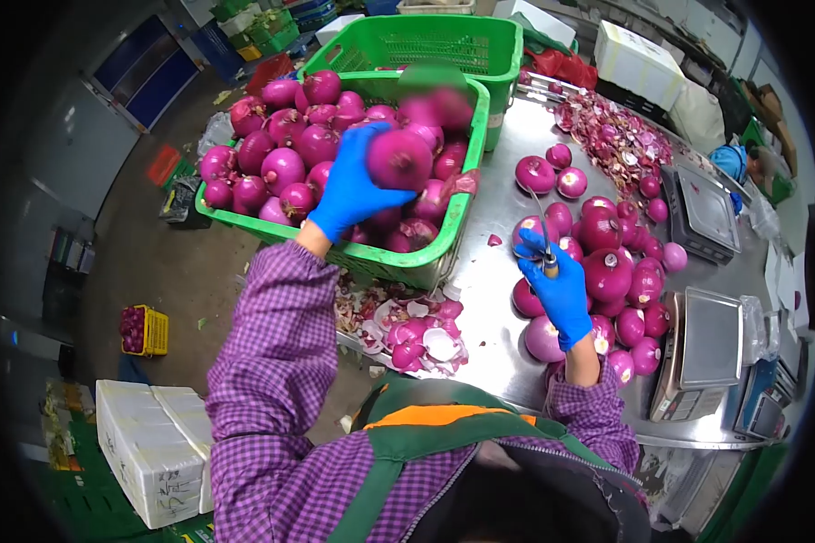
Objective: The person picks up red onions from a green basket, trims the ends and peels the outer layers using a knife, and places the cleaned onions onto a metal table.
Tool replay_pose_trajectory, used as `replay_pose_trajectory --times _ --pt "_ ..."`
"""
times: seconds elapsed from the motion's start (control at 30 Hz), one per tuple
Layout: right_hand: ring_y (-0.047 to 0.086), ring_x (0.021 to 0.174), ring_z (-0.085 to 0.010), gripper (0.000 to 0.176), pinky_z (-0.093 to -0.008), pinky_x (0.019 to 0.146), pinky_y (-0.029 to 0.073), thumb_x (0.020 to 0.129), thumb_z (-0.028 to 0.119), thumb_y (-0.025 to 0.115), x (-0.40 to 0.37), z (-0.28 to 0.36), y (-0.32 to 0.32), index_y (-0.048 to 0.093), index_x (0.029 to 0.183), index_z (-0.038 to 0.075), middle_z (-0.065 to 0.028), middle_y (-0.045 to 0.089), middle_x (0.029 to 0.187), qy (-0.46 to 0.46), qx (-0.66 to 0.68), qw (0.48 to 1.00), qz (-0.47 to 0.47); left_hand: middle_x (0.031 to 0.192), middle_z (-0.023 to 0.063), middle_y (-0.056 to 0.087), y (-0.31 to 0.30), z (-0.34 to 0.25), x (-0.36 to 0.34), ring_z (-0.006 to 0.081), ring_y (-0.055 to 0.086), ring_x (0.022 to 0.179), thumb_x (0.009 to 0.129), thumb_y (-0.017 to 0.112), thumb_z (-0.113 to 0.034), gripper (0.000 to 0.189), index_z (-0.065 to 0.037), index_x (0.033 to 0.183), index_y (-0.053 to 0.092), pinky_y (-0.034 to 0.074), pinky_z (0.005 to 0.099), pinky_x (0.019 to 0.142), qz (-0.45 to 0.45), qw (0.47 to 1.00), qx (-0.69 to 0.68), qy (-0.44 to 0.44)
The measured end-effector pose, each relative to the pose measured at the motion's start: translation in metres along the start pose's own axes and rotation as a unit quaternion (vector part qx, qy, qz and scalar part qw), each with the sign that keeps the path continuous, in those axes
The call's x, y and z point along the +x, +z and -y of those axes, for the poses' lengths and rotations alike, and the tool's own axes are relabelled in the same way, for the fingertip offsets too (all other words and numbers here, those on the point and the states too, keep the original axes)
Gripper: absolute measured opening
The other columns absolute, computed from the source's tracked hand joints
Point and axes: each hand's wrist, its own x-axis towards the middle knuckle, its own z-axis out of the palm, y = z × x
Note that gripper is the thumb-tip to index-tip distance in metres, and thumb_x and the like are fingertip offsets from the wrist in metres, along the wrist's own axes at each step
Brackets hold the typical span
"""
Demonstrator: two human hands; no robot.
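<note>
My left hand [355, 185], in a blue glove, grips a large red onion [398, 161] above a green crate [466, 217] heaped with red onions [283, 167]. A small knife [550, 262] with a wooden handle and thin curved blade is in my right hand [561, 294], also gloved in blue. That hand is over the metal table, beside a pile of red onions [607, 274], some with pale cut ends. One onion [535, 174] lies just past the blade tip.
Onion skins lie in heaps on the table [489, 312], at the far end [611, 136] and near its front edge [417, 335]. Scales [708, 339] line the right side. Another green crate [507, 41] stands behind the first. White foam boxes [149, 452] sit at lower left.
</note>
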Motion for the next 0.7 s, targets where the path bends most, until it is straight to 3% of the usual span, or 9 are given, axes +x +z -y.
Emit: replay_pose_trajectory --times 0.1,0.13,0.2,0.27,0.33,0.43,0.53,0.7 --pt "0.055 0.083 -0.0031 0.053 -0.0176 0.060 0.047 0.082 -0.003 0.065 -0.010 0.004 0.011 0.052 0.132 0.009 -0.0029 0.065 0.106 0.034 0.008 0.998 0.055 0.126 0.0116 0.051 -0.034 -0.011 -0.025 0.0230 0.052 0.115 0.064 0.084 -0.018 0.081 -0.003 0.131 0.042 0.045 0.0364 0.097 -0.048 0.947 -0.282 -0.144" --pt "0.059 0.086 -0.0055 0.052 -0.0196 0.066 0.049 0.082 -0.003 0.065 -0.014 0.007 0.020 0.052 0.132 0.009 -0.0040 0.065 0.107 0.030 0.031 0.997 0.063 0.125 0.0111 0.051 -0.050 -0.023 -0.039 0.0214 0.053 0.114 0.065 0.083 -0.016 0.081 -0.002 0.133 0.041 0.046 0.0347 0.096 -0.052 0.914 -0.341 -0.213" --pt "0.063 0.091 -0.0090 0.053 -0.0234 0.072 0.051 0.082 -0.003 0.064 -0.019 0.015 0.045 0.052 0.132 0.009 -0.0052 0.065 0.109 -0.043 -0.008 0.995 0.088 0.120 0.0105 0.055 -0.069 -0.033 -0.074 0.0214 0.057 0.107 0.063 0.084 -0.017 0.084 -0.003 0.134 0.041 0.049 0.0352 0.091 -0.052 0.876 -0.403 -0.260" --pt "0.066 0.098 -0.0223 0.057 -0.0318 0.079 0.053 0.077 0.000 0.069 -0.020 0.024 0.071 0.053 0.130 0.014 -0.0119 0.065 0.111 -0.118 -0.088 0.983 0.113 0.119 0.0106 0.055 -0.077 -0.050 -0.108 0.0210 0.057 0.107 0.060 0.086 -0.018 0.086 -0.003 0.132 0.043 0.049 0.0353 0.091 -0.060 0.902 -0.329 -0.273" --pt "0.065 0.095 -0.0286 0.063 -0.0349 0.078 0.053 0.074 0.000 0.068 -0.023 0.031 0.097 0.051 0.132 0.018 -0.0128 0.063 0.112 -0.170 -0.151 0.964 0.136 0.120 0.0115 0.055 -0.077 -0.063 -0.136 0.0216 0.056 0.107 0.054 0.091 -0.024 0.090 -0.004 0.129 0.045 0.048 0.0354 0.093 -0.033 0.938 -0.212 -0.273" --pt "0.065 0.089 -0.0317 0.067 -0.0384 0.073 0.053 0.075 0.004 0.063 -0.029 0.039 0.131 0.044 0.137 0.020 -0.0106 0.061 0.115 -0.191 -0.202 0.940 0.195 0.120 0.0132 0.054 -0.069 -0.079 -0.170 0.0229 0.057 0.108 0.052 0.092 -0.026 0.094 -0.002 0.129 0.042 0.048 0.0363 0.093 -0.033 0.943 -0.139 -0.300" --pt "0.064 0.090 -0.0312 0.068 -0.0410 0.069 0.052 0.075 0.011 0.064 -0.032 0.040 0.151 0.040 0.139 0.017 -0.0109 0.058 0.114 -0.222 -0.241 0.912 0.248 0.120 0.0142 0.054 -0.061 -0.091 -0.189 0.0242 0.057 0.108 0.052 0.092 -0.025 0.093 -0.002 0.127 0.043 0.049 0.0367 0.092 -0.054 0.933 -0.165 -0.316" --pt "0.063 0.091 -0.0290 0.068 -0.0397 0.069 0.051 0.074 0.012 0.065 -0.039 0.030 0.153 0.041 0.137 0.014 -0.0099 0.057 0.113 -0.221 -0.285 0.895 0.262 0.122 0.0146 0.053 -0.057 -0.098 -0.207 0.0246 0.057 0.109 0.053 0.091 -0.025 0.092 -0.002 0.127 0.043 0.049 0.0360 0.092 -0.058 0.936 -0.148 -0.314"
